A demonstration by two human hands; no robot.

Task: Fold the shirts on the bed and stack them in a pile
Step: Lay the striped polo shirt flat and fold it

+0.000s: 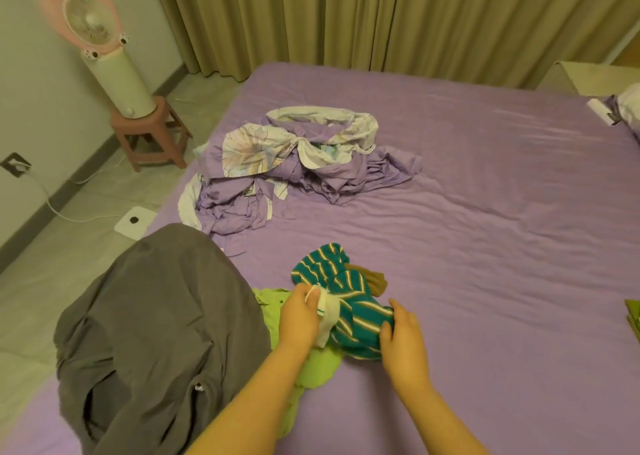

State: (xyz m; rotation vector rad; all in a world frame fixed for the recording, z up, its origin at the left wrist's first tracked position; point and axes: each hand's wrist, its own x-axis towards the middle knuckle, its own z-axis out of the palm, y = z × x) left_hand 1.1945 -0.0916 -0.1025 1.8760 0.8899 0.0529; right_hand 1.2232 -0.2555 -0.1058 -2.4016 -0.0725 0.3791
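While my left hand (300, 312) pinches the white collar of the striped teal shirt (349, 302), my right hand (401, 337) grips its lower edge; bed (485, 247) beneath.

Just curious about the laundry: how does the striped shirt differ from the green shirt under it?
The striped shirt is teal with pale stripes; the green shirt is plain lime. The striped one lies on top, gripped by both hands; the green one lies underneath, mostly covered. Both are crumpled and unfolded on the bed.
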